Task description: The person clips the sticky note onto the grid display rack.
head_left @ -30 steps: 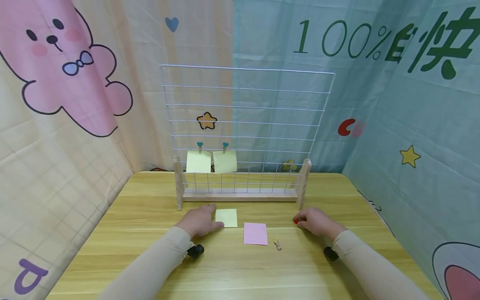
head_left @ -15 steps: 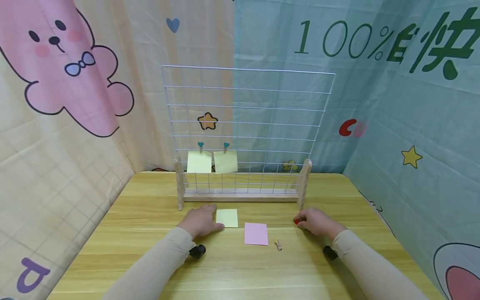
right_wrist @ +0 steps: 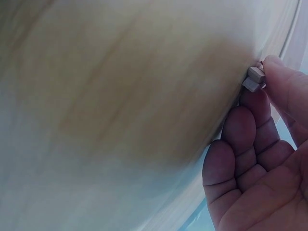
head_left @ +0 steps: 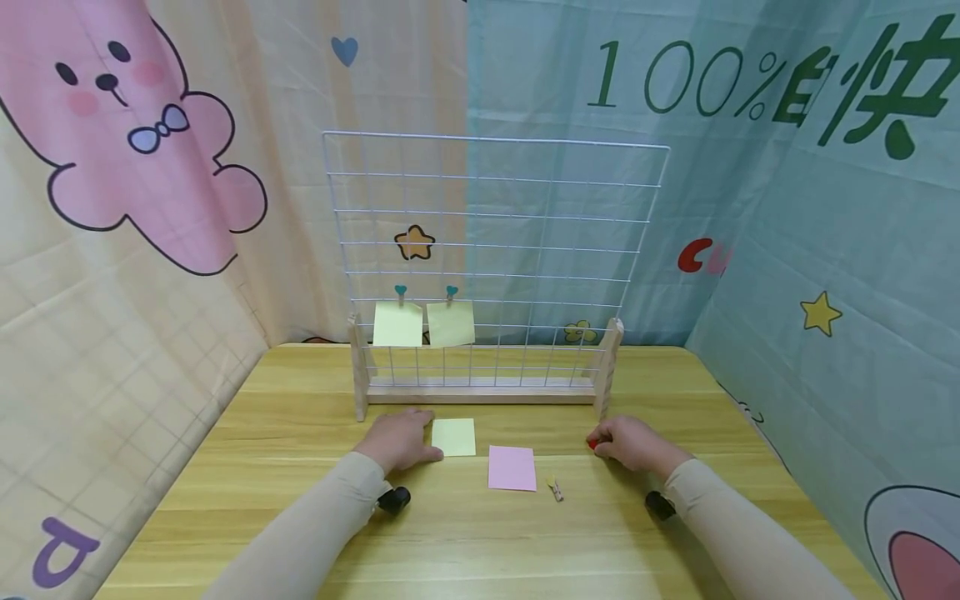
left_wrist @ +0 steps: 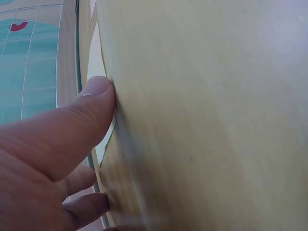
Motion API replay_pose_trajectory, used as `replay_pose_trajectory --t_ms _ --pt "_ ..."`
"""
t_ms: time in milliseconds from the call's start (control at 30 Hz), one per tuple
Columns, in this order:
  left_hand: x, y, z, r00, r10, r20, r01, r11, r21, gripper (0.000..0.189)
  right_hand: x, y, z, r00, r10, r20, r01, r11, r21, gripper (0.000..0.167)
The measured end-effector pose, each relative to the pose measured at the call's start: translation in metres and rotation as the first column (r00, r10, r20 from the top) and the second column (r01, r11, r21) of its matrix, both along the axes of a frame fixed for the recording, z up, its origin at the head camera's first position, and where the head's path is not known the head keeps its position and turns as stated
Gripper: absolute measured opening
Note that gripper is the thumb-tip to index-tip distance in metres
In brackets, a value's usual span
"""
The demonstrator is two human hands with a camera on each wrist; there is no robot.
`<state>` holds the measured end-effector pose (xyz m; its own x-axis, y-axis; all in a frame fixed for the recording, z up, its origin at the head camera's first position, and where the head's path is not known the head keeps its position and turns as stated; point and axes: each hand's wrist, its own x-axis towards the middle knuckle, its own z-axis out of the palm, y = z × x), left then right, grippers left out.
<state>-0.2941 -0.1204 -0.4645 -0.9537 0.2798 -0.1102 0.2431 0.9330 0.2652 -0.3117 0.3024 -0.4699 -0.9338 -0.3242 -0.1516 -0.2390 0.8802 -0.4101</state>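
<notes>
My left hand (head_left: 400,439) lies on the table at the left edge of a pale yellow sticky note (head_left: 454,437), fingers spread and relaxed. In the left wrist view, the thumb overlaps the edge of the yellow paper (left_wrist: 95,55). Over on the right, my right hand (head_left: 636,443) pinches a small wooden clothespin (right_wrist: 255,78) between thumb and finger, close to the tabletop. A bit of red on the clothespin shows in the head view. Between the hands lie a pink sticky note (head_left: 512,468) and another small clothespin (head_left: 555,489) with a yellow top.
Behind the hands stands a white wire grid (head_left: 495,218) in a wooden base (head_left: 480,393). Two yellow notes (head_left: 398,324) hang on its lower left, each under a teal heart-topped clip (head_left: 452,293). Printed curtains (head_left: 780,208) surround the wooden table (head_left: 480,550).
My left thumb has drawn back slightly toward the left at the yellow note's lower edge. The right hand holds its clothespin in the same spot.
</notes>
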Motion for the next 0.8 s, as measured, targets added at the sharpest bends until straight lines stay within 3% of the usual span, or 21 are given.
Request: replay_pose_trajectory --t_ms 267,800 --pt "-0.0037 -0.0041 0.0057 0.999 -0.035 0.029 0.036 0.999 -0.032 0.093 -0.0003 -0.0006 0.0015 1.0 0.01 0.001 -0.01 1.0 -0.008 0.02" --pt "-0.0044 0.0002 0.0059 1.0 -0.007 -0.014 0.007 1.0 -0.021 0.074 -0.0004 -0.0019 0.0014 0.999 -0.036 0.032 0.037 0.999 -0.024 0.02"
